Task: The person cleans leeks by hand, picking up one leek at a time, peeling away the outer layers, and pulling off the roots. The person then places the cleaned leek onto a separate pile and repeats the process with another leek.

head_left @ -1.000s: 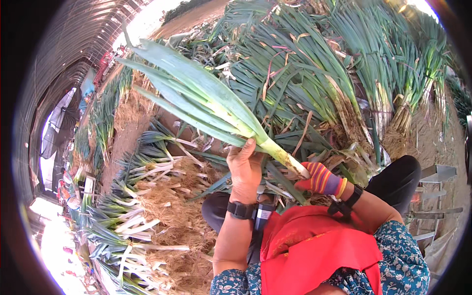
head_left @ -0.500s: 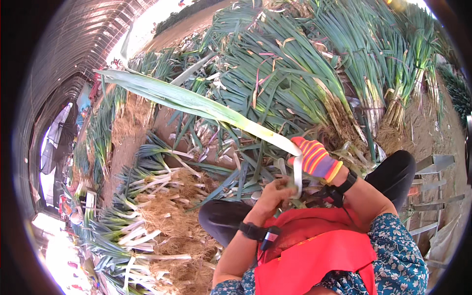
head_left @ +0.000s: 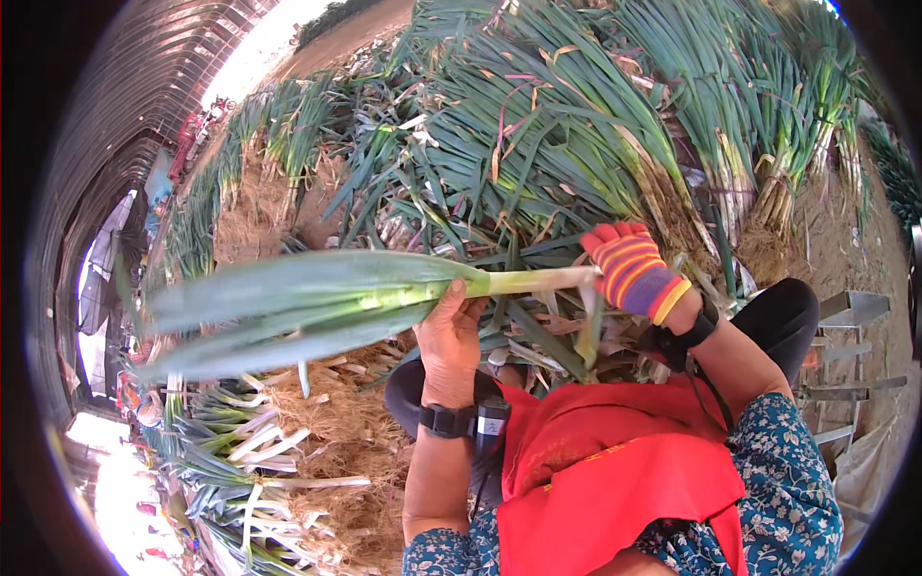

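Leek (head_left: 394,296) lies crosswise, leaves (head_left: 259,302) left, pale end (head_left: 543,279) right. Left hand (head_left: 451,336): fingers closed round stem. Gloved right hand (head_left: 636,272) nearer pale end; can't tell if gripping.

A small white label (head_left: 492,414) with a dark written mark stands on the box (head_left: 488,428) beside my left wristband (head_left: 444,420). Faint yellow marks (head_left: 615,447) cross my red apron (head_left: 595,499), too small and creased to read.
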The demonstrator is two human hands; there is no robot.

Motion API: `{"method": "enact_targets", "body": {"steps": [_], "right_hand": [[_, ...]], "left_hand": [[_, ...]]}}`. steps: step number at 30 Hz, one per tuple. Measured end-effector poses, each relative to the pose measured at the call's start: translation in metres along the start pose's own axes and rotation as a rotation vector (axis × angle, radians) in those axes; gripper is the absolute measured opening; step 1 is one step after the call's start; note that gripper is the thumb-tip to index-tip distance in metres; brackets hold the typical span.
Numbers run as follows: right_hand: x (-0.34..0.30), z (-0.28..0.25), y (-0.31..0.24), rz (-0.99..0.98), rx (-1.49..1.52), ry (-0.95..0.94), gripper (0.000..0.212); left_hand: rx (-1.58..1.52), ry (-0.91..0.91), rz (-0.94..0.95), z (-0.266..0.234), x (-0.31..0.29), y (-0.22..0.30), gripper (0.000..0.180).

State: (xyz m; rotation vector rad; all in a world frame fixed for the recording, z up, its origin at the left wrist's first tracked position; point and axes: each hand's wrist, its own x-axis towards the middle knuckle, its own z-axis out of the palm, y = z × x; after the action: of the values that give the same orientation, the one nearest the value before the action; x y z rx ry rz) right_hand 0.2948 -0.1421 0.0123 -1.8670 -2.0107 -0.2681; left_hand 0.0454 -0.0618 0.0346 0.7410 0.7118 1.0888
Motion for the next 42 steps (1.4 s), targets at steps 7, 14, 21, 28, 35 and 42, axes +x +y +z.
{"method": "enact_targets", "body": {"steps": [7,14,21,28,35,42], "right_hand": [[0.036,0.006,-0.077,0.049,0.602,0.2,0.042],[0.042,0.031,-0.092,0.119,0.796,0.092,0.023],[0.036,0.029,-0.043,0.36,1.391,-0.237,0.019],[0.029,-0.003,-0.067,-0.018,1.191,-0.241,0.031],[0.024,0.02,-0.069,-0.27,1.007,-0.382,0.026],[-0.056,0.095,0.024,-0.211,0.219,-0.888,0.029]], "left_hand": [[-0.136,-0.047,0.133,0.012,-0.012,-0.027,0.058],[-0.05,0.001,0.144,0.01,-0.031,-0.033,0.057],[0.083,-0.071,0.242,0.006,-0.043,-0.004,0.033],[0.01,-0.093,0.1,0.002,-0.038,0.004,0.037],[-0.174,-0.441,0.008,-0.02,-0.031,0.001,0.045],[-0.212,-0.323,0.151,-0.017,-0.024,0.04,0.044]]}}
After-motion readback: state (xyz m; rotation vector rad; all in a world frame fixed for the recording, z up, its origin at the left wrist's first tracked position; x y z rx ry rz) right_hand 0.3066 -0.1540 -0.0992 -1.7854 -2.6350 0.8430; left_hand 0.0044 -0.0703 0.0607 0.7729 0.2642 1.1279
